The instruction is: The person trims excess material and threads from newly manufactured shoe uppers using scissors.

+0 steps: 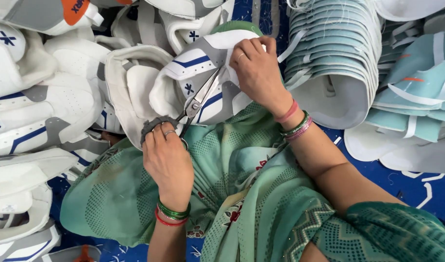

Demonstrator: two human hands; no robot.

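Green sari lap [261,194], hands w/ scissors [199,99] on white shoe upper [203,60].

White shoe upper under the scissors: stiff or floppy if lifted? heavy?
The white shoe upper is probably floppy: it folds and curls where the right hand pinches it. Likely light, since it is thin sheet with no sole. Probably not slippery: the left hand works the scissors on it and it lies on cloth.
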